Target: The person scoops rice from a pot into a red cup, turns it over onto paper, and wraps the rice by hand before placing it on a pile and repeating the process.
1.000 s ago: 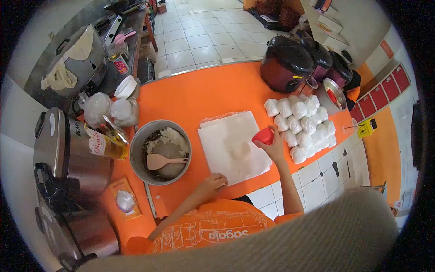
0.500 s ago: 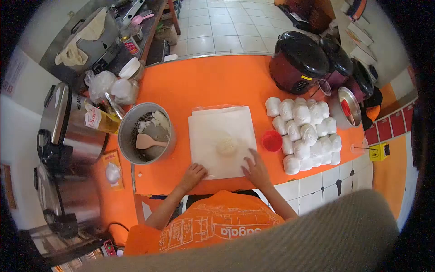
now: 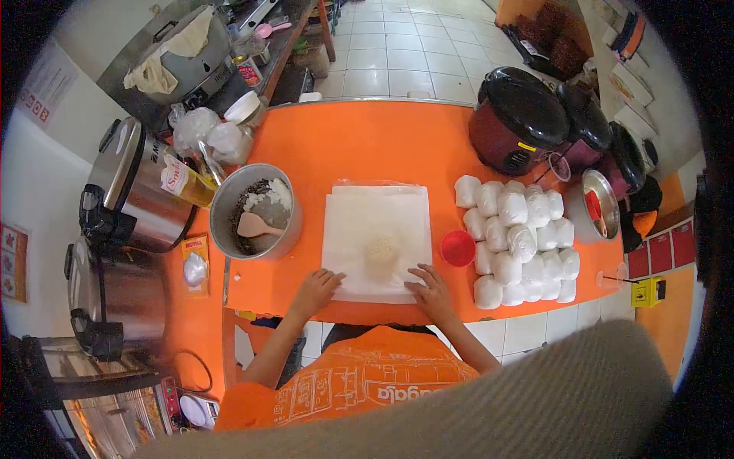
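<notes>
A stack of white wrapping paper lies on the orange table, with a rounded mound of white rice on its lower middle. My left hand rests at the paper's lower left corner, fingers stretched out onto the edge. At the lower right corner, my right hand has its fingers spread and touching the paper. Just right of the paper is a small red cup. To the left, a grey pot holds leftover rice and a pale pink rice paddle.
Several white wrapped parcels are stacked on the right. Behind them stand dark rice cookers and a metal pot. Large steel cookers, an oil pouch and plastic-bagged items crowd the left.
My right hand has moved down along the paper's right side to its lower corner. My left hand has shifted slightly left. The camera view has also shifted a little.
</notes>
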